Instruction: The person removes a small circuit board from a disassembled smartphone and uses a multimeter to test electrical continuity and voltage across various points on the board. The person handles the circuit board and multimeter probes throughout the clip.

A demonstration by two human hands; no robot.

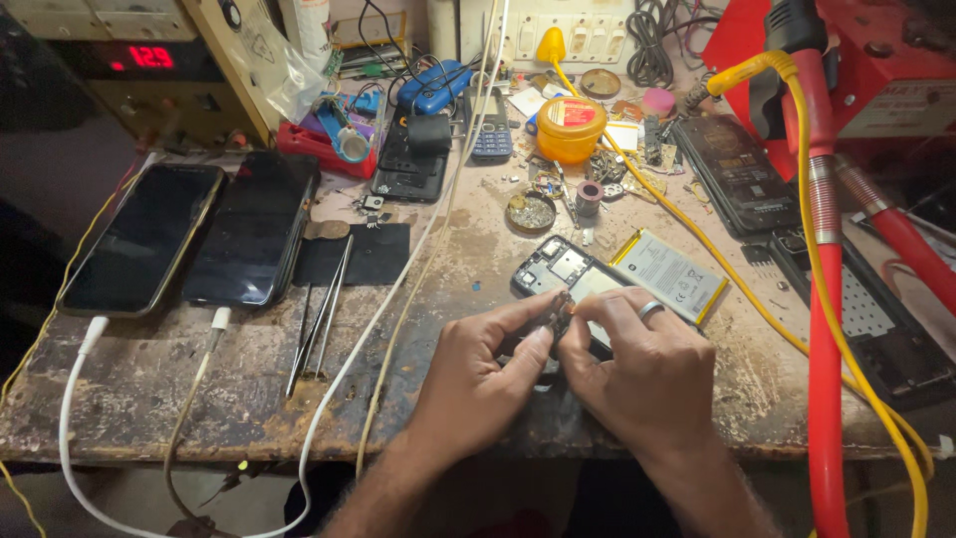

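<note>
Worn wood shows on the bench (149,389), seen from the head view. Both hands meet over one opened phone (560,267) lying face down near the middle; the left hand (478,379) and the right hand (642,364) each pinch the same small dark part (561,317) between thumb and fingertips. One loose battery (672,274) lies just beside the phone. Two dark smartphones (199,234) rest side by side at the left, each with a white cable plugged in. Two tweezers (324,314) lie near them
</note>
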